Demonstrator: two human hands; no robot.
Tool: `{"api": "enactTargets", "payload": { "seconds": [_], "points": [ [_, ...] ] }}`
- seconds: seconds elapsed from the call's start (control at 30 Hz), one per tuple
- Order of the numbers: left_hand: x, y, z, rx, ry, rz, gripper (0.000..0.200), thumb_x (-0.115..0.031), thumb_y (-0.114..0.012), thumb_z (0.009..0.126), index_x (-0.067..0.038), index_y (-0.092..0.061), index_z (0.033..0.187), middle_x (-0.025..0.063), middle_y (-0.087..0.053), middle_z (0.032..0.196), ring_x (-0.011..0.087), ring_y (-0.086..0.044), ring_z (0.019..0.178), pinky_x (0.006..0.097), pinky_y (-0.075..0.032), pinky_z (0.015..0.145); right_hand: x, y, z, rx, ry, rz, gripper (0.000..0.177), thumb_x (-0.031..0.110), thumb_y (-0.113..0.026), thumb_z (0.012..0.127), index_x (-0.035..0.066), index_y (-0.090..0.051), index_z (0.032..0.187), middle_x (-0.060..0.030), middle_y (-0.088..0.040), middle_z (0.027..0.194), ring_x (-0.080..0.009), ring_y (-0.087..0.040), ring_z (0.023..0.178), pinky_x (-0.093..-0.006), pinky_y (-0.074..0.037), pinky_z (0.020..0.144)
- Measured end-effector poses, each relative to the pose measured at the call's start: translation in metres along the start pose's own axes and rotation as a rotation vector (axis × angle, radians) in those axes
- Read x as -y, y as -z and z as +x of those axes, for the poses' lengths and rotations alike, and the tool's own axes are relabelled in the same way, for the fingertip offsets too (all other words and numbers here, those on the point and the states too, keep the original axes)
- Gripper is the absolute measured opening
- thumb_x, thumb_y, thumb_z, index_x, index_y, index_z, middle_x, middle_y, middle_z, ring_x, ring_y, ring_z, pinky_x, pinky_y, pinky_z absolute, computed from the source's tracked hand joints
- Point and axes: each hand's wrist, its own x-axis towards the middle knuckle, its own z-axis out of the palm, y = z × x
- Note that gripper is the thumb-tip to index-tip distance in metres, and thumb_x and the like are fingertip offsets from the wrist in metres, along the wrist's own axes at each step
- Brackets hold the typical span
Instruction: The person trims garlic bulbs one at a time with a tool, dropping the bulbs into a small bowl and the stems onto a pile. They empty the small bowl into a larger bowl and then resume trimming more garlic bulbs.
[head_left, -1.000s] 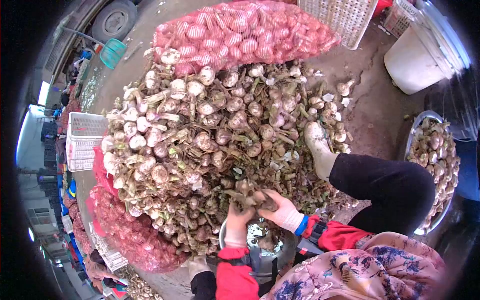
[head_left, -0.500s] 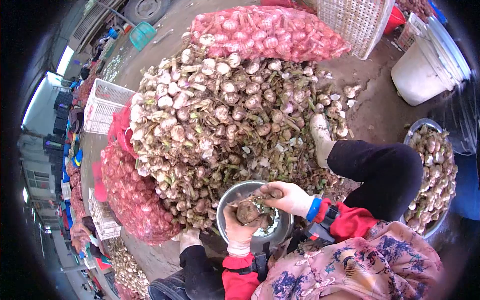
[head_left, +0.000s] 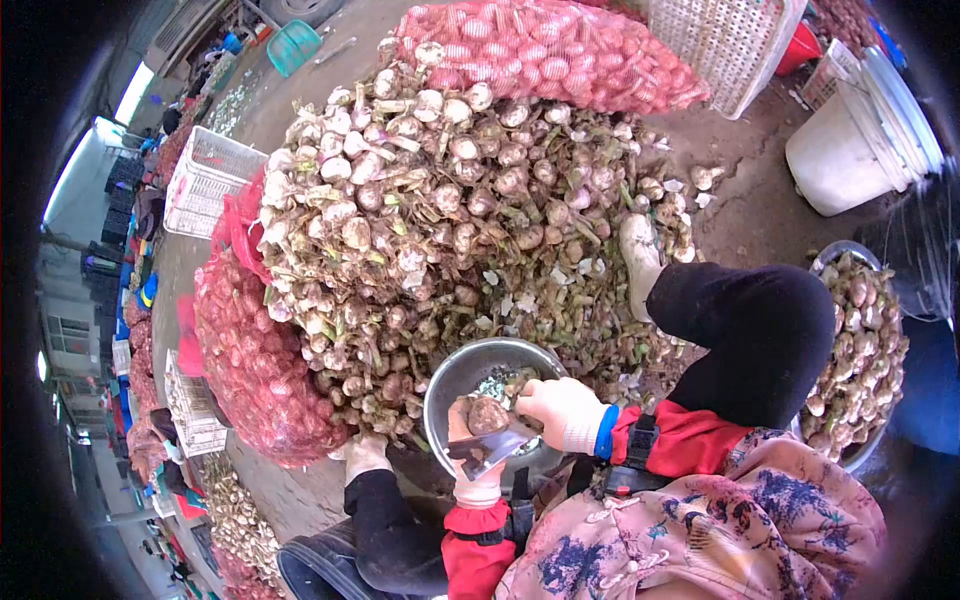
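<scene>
left hand (head_left: 460,424) — partly hidden behind blade (head_left: 491,447)

Loud pink cloth garment (head_left: 690,520) bottom right, navy floral print all over, plus bright red cloth sleeves (head_left: 695,440). Pinkish-red mesh sack (head_left: 560,60) up top, teal plastic shovel (head_left: 293,48) upper left, brown-smudged off-white garlic bulbs (head_left: 440,200) mid-frame.

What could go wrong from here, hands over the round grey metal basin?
1. The flat, shiny metal blade, apparently held in the right hand, lies close to the left hand; a slip might cut it.
2. The round, brown-skinned garlic bulb is up over the round grey metal basin; a loosened grip could drop it in.
3. The loose heap of dirty white garlic reaches close to the basin; bulbs may roll against it.
</scene>
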Motion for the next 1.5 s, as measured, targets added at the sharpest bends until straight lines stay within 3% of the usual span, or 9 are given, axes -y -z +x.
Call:
{"api": "enactTargets", "payload": {
  "seconds": [0.23,0.43,0.73,0.83,0.87,1.03,1.1,1.2,1.5],
  "points": [
    [-0.003,-0.010,-0.003,-0.018,0.108,-0.371,0.059,-0.005,-0.077,0.067,-0.003,-0.044,0.116,0.0109,-0.059,0.104,0.0203,-0.059,0.092,0.0332,-0.051,0.079,-0.017,-0.014,0.011,-0.001,-0.067,-0.012,0.024,0.009,-0.064,0.064,0.007,-0.063,0.087,-0.0142,-0.060,0.089,-0.0339,-0.061,0.084,-0.0432,-0.050,0.071],
    [-0.051,0.000,-0.015,-0.096,-0.116,-0.143,0.074,0.005,-0.077,0.058,-0.005,-0.041,0.121,0.0082,-0.058,0.107,0.0195,-0.058,0.096,0.0316,-0.050,0.083,-0.115,-0.029,0.024,-0.065,-0.762,0.226,0.031,0.012,-0.059,0.072,0.005,-0.064,0.102,-0.0178,-0.063,0.106,-0.0343,-0.060,0.101,-0.0412,-0.048,0.085],
    [0.014,0.022,-0.002,-0.228,0.315,-0.817,0.072,-0.008,-0.082,0.062,-0.005,-0.042,0.122,0.0084,-0.055,0.108,0.0157,-0.056,0.093,0.0314,-0.050,0.084,0.007,-0.010,0.019,0.008,0.081,0.095,0.018,0.008,-0.062,0.067,0.010,-0.061,0.085,-0.0127,-0.057,0.087,-0.0330,-0.061,0.082,-0.0431,-0.049,0.069],
    [-0.005,0.013,-0.003,-0.040,-0.058,0.094,0.053,-0.029,-0.058,0.086,-0.002,-0.039,0.126,0.0086,-0.054,0.116,0.0255,-0.058,0.100,0.0364,-0.050,0.090,0.008,-0.014,0.022,0.026,0.080,0.049,0.018,0.009,-0.062,0.067,0.009,-0.061,0.086,-0.0130,-0.058,0.087,-0.0331,-0.061,0.081,-0.0430,-0.050,0.069],
    [-0.007,0.004,0.001,-0.156,0.034,-0.169,0.072,-0.012,-0.084,0.062,-0.003,-0.043,0.120,0.0083,-0.057,0.104,0.0162,-0.057,0.091,0.0304,-0.051,0.079,0.007,-0.015,0.021,0.002,0.077,0.037,0.017,0.010,-0.062,0.068,0.008,-0.062,0.085,-0.0134,-0.058,0.087,-0.0330,-0.062,0.080,-0.0431,-0.050,0.069],
    [-0.013,0.003,0.000,-0.222,0.467,-0.824,0.068,-0.001,-0.080,0.059,-0.001,-0.044,0.117,0.0096,-0.060,0.103,0.0182,-0.059,0.091,0.0296,-0.050,0.079,-0.017,-0.025,0.029,0.024,-0.065,-0.042,0.017,0.012,-0.062,0.069,0.006,-0.063,0.084,-0.0146,-0.061,0.091,-0.0333,-0.063,0.085,-0.0429,-0.051,0.072],
    [-0.019,-0.009,-0.005,-0.215,0.138,0.075,0.064,0.005,-0.075,0.060,-0.001,-0.044,0.116,0.0095,-0.060,0.104,0.0184,-0.058,0.094,0.0296,-0.050,0.080,-0.050,-0.034,0.035,0.093,-0.380,-0.004,0.021,0.012,-0.061,0.070,0.007,-0.066,0.090,-0.0184,-0.063,0.097,-0.0346,-0.063,0.089,-0.0417,-0.052,0.077],
    [-0.044,-0.006,-0.010,-0.218,-0.017,-0.025,0.063,0.002,-0.077,0.061,-0.003,-0.045,0.115,0.0095,-0.058,0.103,0.0198,-0.059,0.094,0.0325,-0.051,0.081,-0.100,-0.030,0.034,-0.095,-0.750,0.085,0.026,0.016,-0.061,0.075,0.005,-0.065,0.098,-0.0186,-0.064,0.102,-0.0360,-0.062,0.095,-0.0401,-0.050,0.082],
    [-0.027,0.025,0.015,-0.211,0.037,-0.793,0.031,-0.014,-0.065,0.085,-0.008,-0.047,0.109,0.0015,-0.054,0.102,0.0189,-0.057,0.091,0.0369,-0.049,0.082,-0.016,-0.036,0.028,0.044,-0.281,0.802,0.026,0.012,-0.062,0.071,0.007,-0.064,0.096,-0.0157,-0.064,0.085,-0.0284,-0.063,0.082,-0.0357,-0.050,0.073]
  ]
}}
